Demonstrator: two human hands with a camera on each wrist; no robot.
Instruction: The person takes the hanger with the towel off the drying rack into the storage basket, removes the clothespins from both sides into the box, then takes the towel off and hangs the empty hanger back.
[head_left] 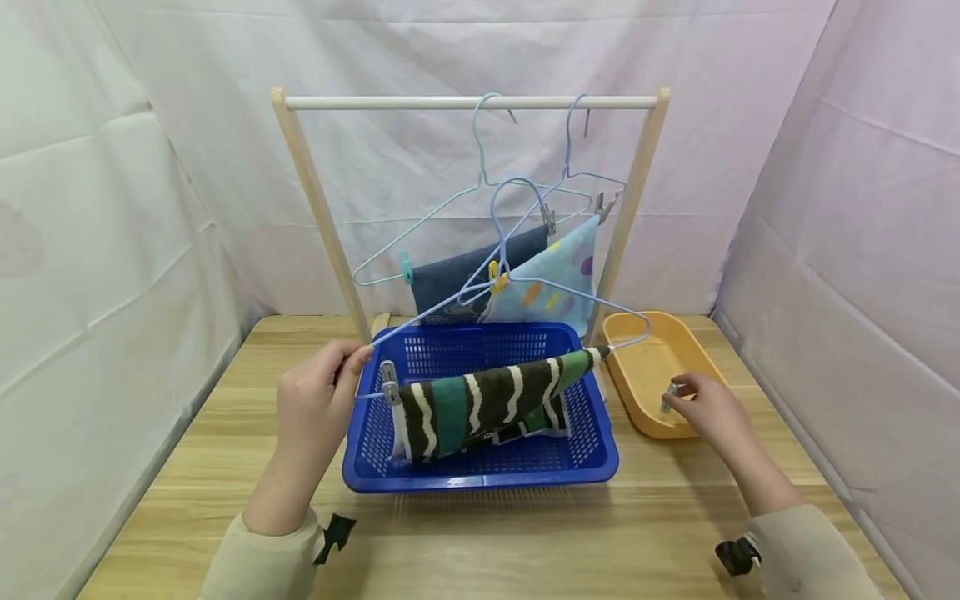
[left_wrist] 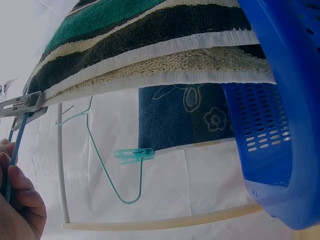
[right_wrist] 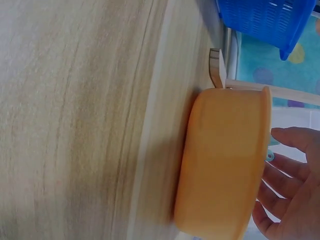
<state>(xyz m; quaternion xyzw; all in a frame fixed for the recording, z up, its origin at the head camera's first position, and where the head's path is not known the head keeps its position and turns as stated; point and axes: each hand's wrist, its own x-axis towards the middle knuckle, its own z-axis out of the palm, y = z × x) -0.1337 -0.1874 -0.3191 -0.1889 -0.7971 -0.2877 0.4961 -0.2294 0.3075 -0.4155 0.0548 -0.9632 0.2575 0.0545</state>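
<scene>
My left hand [head_left: 318, 400] grips the left end of a blue wire hanger [head_left: 577, 292], held over a blue basket [head_left: 480, 482]. Over the hanger's lower bar hangs a towel [head_left: 450, 408] striped in dark brown, green and cream, its lower part down in the basket. A grey clothespin [head_left: 390, 383] fastens the towel's left end, close to my left fingers; the left wrist view shows this clothespin [left_wrist: 22, 105] too. Above an orange tray [head_left: 626, 379], my right hand [head_left: 712, 408] pinches a small pale clothespin [head_left: 667, 398] between thumb and fingers.
Behind the basket stands a rack with a white rail [head_left: 390, 103] and wooden legs. From it hang a mint hanger [head_left: 420, 221] with a navy towel [head_left: 450, 287] and a blue hanger with a dotted light-blue towel [head_left: 562, 279]. White cloth walls surround the wooden table [head_left: 525, 542].
</scene>
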